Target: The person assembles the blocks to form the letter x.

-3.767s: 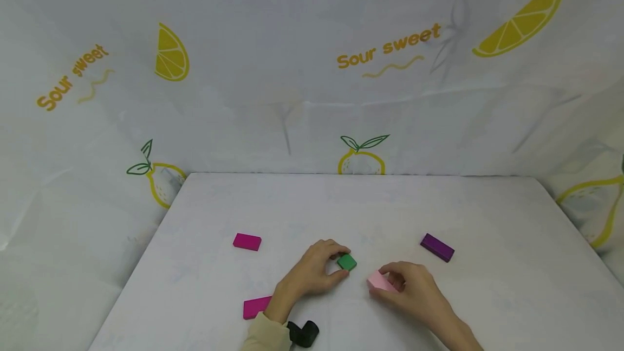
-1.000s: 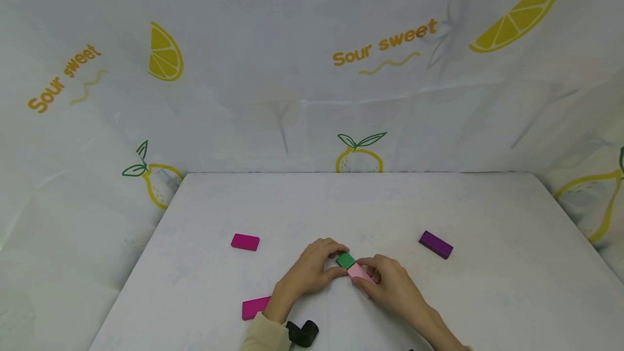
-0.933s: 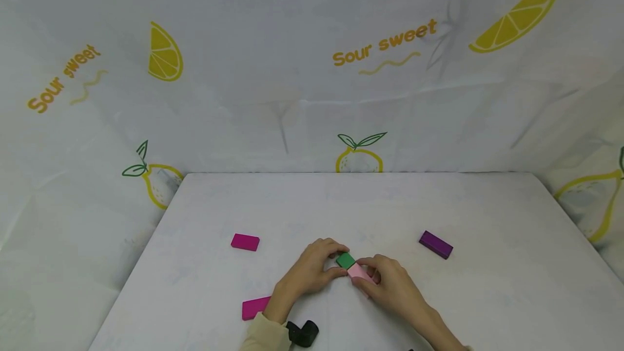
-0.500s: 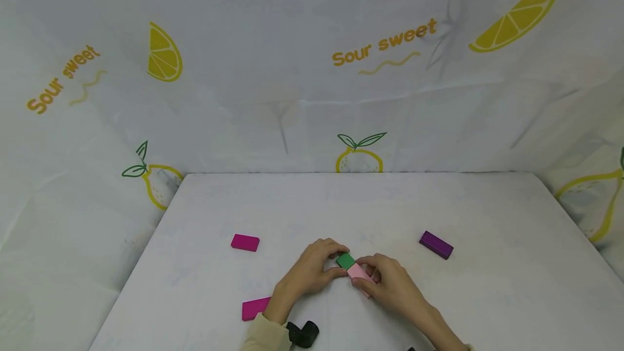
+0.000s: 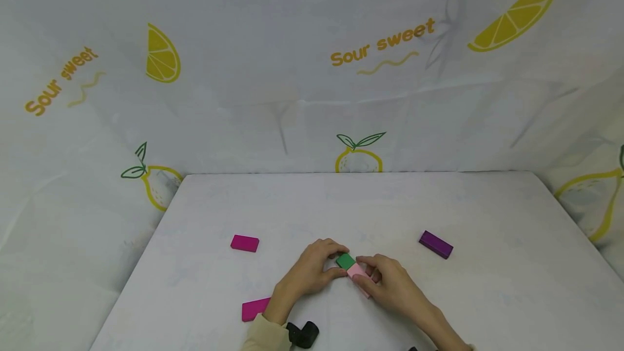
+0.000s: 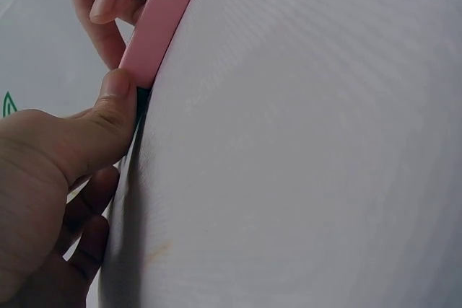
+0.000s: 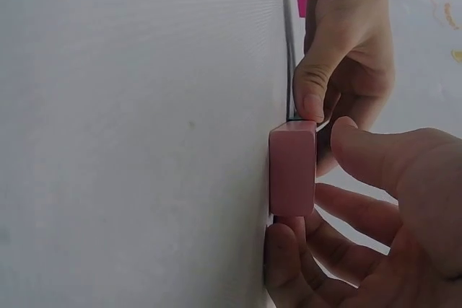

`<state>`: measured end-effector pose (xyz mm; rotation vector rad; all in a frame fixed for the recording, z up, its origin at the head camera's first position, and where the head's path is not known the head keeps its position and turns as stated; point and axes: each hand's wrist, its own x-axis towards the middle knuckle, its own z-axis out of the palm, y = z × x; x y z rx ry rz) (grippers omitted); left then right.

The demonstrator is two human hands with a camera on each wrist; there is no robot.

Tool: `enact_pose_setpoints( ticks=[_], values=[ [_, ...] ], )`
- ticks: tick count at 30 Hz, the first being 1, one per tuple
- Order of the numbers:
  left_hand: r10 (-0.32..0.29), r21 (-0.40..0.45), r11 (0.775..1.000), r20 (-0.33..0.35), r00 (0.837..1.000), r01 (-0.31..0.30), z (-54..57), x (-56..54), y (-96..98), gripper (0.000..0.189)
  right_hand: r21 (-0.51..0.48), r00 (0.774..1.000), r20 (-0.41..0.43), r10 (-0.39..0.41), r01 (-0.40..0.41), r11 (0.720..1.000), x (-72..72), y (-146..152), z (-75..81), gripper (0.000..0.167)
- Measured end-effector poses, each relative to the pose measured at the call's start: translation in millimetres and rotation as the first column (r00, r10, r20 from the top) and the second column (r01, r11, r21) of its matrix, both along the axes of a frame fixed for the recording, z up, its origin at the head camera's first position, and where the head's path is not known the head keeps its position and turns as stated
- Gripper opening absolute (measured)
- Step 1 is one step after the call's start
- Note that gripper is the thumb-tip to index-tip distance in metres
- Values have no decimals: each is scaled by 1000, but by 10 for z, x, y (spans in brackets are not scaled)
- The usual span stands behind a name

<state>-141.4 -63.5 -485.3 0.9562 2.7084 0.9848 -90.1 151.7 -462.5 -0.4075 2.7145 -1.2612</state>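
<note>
On the white table, a green block [image 5: 345, 260] lies end to end with a pink block [image 5: 357, 271]. My left hand [image 5: 312, 270] pinches the green block between thumb and forefinger, hiding most of it in the left wrist view. Around the pink block curves my right hand [image 5: 392, 283], its grip loosened. The right wrist view shows the pink block's end face [image 7: 292, 174] against the table, the right thumb [image 7: 354, 146] lifted off it and the fingertips [image 7: 281, 254] close to its far side.
A magenta block [image 5: 245, 243] lies left of the hands, and a second magenta block [image 5: 254, 309] is partly covered by the left wrist. To the right sits a purple block [image 5: 436, 245]. A black curved piece [image 5: 304, 335] is beside the left sleeve [image 5: 265, 335]. A lemon-printed sheet [image 5: 244, 69] hangs behind.
The right hand brought the pink block leftward against the green block. In the last half second its thumb and forefinger have eased apart from the pink block. The left hand has stayed put.
</note>
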Motion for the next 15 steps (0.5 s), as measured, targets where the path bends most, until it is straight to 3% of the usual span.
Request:
enact_pose_setpoints(
  ticks=[15],
  values=[
    [-6,-9,1000,-4,1000,6,15,16,-10,37,60,997,-29,76,-74,995,-5,4,24,36]
  ],
)
